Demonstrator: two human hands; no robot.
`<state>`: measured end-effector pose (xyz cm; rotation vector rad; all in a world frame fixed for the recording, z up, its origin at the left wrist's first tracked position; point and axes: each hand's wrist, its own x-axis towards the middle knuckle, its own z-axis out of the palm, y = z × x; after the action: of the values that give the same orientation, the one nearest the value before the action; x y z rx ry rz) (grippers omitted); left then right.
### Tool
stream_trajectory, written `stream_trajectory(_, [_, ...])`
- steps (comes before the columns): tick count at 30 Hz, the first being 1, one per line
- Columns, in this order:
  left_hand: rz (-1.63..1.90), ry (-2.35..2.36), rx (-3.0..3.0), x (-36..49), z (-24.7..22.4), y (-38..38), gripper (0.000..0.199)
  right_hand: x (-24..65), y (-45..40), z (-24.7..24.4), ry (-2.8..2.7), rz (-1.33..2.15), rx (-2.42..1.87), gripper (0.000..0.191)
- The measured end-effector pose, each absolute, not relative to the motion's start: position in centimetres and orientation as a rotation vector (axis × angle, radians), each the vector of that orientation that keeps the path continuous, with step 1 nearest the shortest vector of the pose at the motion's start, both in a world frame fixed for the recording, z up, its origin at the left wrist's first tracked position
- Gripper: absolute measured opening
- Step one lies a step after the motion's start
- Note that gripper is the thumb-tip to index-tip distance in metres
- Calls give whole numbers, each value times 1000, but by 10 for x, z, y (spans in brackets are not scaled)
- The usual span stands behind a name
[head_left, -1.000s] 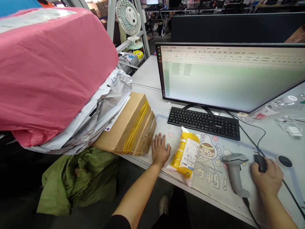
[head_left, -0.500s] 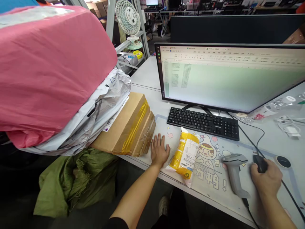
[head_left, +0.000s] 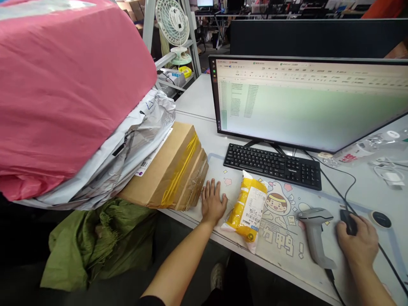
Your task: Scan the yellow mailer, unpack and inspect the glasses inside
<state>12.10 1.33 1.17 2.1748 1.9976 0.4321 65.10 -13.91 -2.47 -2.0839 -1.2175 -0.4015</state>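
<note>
My left hand (head_left: 213, 202) lies flat with fingers spread on the desk mat, between the cardboard boxes (head_left: 174, 170) and a yellow package (head_left: 248, 210) with a white label. My right hand (head_left: 358, 236) is wrapped round a black computer mouse (head_left: 348, 222) at the right. Left of the mouse, a grey barcode scanner (head_left: 315, 238) rests on the mat. A black keyboard (head_left: 272, 165) sits below the monitor (head_left: 306, 102), whose screen shows a spreadsheet.
A large pink parcel (head_left: 73, 89) and white plastic bags (head_left: 127, 144) lean over the boxes at the left. Below them is a green sack (head_left: 98, 242). A plastic bottle (head_left: 366, 148) lies right of the monitor, and a fan (head_left: 174, 21) stands behind.
The view has shifted slightly. Both hands keep the same places, the left flat on the mat and the right on the mouse.
</note>
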Motion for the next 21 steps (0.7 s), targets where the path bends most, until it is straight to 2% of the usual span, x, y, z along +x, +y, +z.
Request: stream_trajectory(21, [420, 2004, 2169, 121, 12, 14, 63, 649, -139, -23, -1188, -385, -2120, 62])
